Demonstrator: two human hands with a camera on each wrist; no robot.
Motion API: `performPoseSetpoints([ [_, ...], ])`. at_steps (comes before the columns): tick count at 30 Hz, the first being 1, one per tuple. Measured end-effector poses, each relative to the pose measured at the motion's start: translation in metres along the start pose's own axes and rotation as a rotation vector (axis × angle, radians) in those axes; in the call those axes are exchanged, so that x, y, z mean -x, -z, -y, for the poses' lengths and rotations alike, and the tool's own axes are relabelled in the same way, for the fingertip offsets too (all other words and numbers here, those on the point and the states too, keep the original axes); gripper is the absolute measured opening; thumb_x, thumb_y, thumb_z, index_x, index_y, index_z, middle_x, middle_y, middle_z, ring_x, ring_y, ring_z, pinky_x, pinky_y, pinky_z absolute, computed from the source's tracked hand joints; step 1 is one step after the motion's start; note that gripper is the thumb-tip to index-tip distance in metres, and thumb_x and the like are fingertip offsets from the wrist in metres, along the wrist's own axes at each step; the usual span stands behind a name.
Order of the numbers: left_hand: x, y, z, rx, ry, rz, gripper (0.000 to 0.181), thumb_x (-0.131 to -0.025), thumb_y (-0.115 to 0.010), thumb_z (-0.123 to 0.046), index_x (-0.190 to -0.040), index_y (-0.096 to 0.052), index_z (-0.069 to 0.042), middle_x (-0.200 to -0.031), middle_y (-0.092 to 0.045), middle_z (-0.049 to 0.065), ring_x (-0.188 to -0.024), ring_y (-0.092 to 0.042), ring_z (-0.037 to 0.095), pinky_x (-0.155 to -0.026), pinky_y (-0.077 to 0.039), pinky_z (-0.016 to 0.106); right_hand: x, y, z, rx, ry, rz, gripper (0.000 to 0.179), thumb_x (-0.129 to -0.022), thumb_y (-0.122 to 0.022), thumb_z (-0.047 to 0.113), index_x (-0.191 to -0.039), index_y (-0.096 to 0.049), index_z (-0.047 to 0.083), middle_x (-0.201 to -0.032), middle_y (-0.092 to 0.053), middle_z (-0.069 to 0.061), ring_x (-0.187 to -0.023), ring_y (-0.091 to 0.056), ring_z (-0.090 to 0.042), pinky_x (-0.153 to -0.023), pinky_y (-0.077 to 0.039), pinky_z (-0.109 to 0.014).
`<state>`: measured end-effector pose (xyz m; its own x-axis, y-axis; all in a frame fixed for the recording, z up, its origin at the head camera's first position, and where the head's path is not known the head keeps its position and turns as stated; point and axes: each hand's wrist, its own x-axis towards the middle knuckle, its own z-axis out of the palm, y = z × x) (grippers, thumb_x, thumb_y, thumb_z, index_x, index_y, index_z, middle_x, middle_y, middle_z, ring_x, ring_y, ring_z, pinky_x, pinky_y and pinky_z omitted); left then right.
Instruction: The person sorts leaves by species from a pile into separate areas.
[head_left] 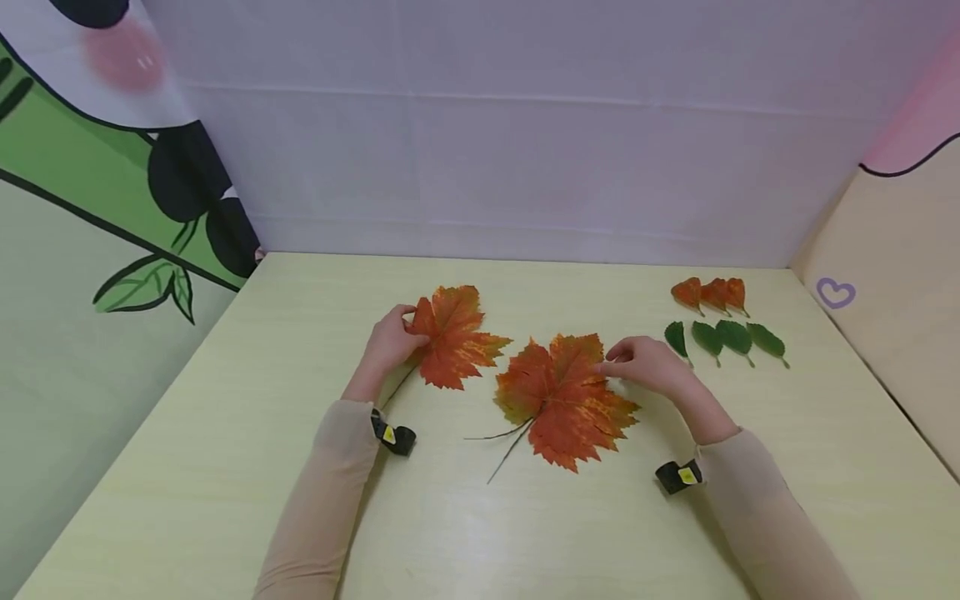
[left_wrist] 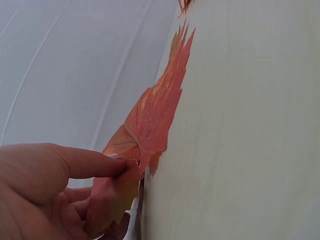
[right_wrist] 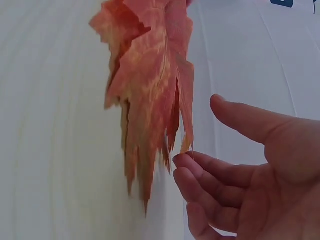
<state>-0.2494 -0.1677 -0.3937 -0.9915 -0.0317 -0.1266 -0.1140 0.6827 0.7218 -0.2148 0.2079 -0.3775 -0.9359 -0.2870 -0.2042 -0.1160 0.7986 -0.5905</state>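
Observation:
My left hand pinches the left edge of an orange-red maple leaf between thumb and fingers. In the left wrist view that leaf rises at a slant from the thumb, its dark stem hanging below. Two overlapping maple leaves lie to its right, their thin stems pointing to the lower left. At their upper right edge is my right hand. In the right wrist view its thumb stands apart from loosely bent fingers, whose tips are at a point of the leaves.
At the back right of the pale table lies a row of small orange leaves. Several small green leaves form a row in front of them. A lilac cloth wall rises behind the table's far edge.

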Motion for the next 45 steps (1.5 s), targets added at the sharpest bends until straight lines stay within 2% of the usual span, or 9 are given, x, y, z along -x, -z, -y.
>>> performPoseSetpoints([
  [4,-0.002,0.000,0.001,0.039,0.020,-0.033,0.072,-0.084,-0.062,-0.013,-0.142,-0.021,-0.003,-0.114,-0.053,0.020,-0.100,-0.053,0.031,-0.084,-0.047,0.039,-0.003,-0.007,0.004,-0.020,0.002,0.014,0.050,-0.080,-0.066,0.040,-0.107,-0.059,-0.002,-0.098,-0.062,-0.014,-0.084,-0.056,-0.023,-0.071,-0.047,-0.034],
  [8,-0.004,0.001,0.002,0.066,0.051,-0.079,0.077,-0.084,-0.062,-0.013,-0.144,-0.015,-0.003,-0.111,-0.052,0.018,-0.097,-0.053,0.030,-0.083,-0.047,0.039,-0.006,-0.012,0.005,-0.012,-0.011,0.020,0.040,-0.078,-0.070,0.034,-0.096,-0.060,-0.001,-0.087,-0.060,-0.010,-0.076,-0.052,-0.020,-0.064,-0.043,-0.030],
  [13,-0.008,0.008,0.005,0.095,0.068,-0.135,0.071,-0.089,-0.055,-0.018,-0.144,-0.012,-0.003,-0.118,-0.050,0.019,-0.101,-0.052,0.030,-0.085,-0.047,0.038,-0.008,-0.014,0.007,-0.058,-0.019,0.005,0.027,-0.078,-0.071,0.026,-0.084,-0.058,0.002,-0.077,-0.055,-0.005,-0.068,-0.047,-0.018,-0.057,-0.038,-0.027],
  [18,-0.009,0.019,0.007,0.125,0.081,-0.181,0.063,-0.091,-0.044,-0.016,-0.144,-0.013,-0.003,-0.125,-0.046,0.021,-0.102,-0.050,0.030,-0.081,-0.045,0.037,-0.009,-0.015,0.007,-0.132,-0.018,-0.006,0.023,-0.080,-0.069,0.022,-0.086,-0.058,0.003,-0.078,-0.056,-0.005,-0.068,-0.048,-0.017,-0.057,-0.040,-0.027],
  [21,-0.011,0.026,0.011,0.127,0.076,-0.232,0.064,-0.090,-0.046,-0.014,-0.143,-0.014,-0.002,-0.122,-0.046,0.021,-0.100,-0.049,0.030,-0.078,-0.044,0.035,-0.009,-0.016,0.007,-0.181,-0.022,-0.012,0.022,-0.081,-0.068,0.021,-0.088,-0.057,0.002,-0.080,-0.057,-0.006,-0.069,-0.048,-0.018,-0.058,-0.041,-0.027],
  [27,-0.014,0.040,0.024,0.092,0.071,-0.303,0.066,-0.087,-0.053,-0.012,-0.141,-0.017,-0.001,-0.122,-0.049,0.024,-0.105,-0.049,0.034,-0.085,-0.046,0.041,-0.011,-0.018,0.005,-0.220,-0.022,-0.021,0.024,-0.083,-0.067,0.021,-0.092,-0.056,0.002,-0.086,-0.059,-0.008,-0.073,-0.048,-0.019,-0.059,-0.041,-0.027],
  [33,-0.016,0.060,0.035,-0.015,0.085,-0.331,0.066,-0.086,-0.053,-0.012,-0.139,-0.017,0.003,-0.130,-0.042,0.028,-0.118,-0.043,0.040,-0.097,-0.038,0.049,-0.013,-0.021,0.004,-0.245,-0.020,-0.028,0.024,-0.083,-0.066,0.019,-0.094,-0.055,0.001,-0.086,-0.059,-0.008,-0.074,-0.048,-0.019,-0.059,-0.040,-0.027],
  [40,-0.018,0.083,0.048,-0.123,0.184,-0.320,0.066,-0.086,-0.053,-0.020,-0.135,-0.020,0.008,-0.126,-0.041,0.031,-0.114,-0.043,0.044,-0.097,-0.037,0.051,-0.014,-0.022,0.003,-0.247,-0.025,-0.027,0.025,-0.083,-0.066,0.018,-0.096,-0.055,0.001,-0.086,-0.058,-0.009,-0.075,-0.049,-0.020,-0.060,-0.041,-0.027],
  [45,-0.024,0.095,0.060,-0.154,0.245,-0.309,0.069,-0.085,-0.054,-0.028,-0.133,-0.022,0.009,-0.124,-0.042,0.032,-0.111,-0.044,0.043,-0.096,-0.038,0.051,-0.014,-0.021,0.002,-0.236,-0.025,-0.025,0.027,-0.083,-0.066,0.020,-0.098,-0.055,0.000,-0.088,-0.059,-0.010,-0.076,-0.050,-0.020,-0.061,-0.042,-0.027],
])
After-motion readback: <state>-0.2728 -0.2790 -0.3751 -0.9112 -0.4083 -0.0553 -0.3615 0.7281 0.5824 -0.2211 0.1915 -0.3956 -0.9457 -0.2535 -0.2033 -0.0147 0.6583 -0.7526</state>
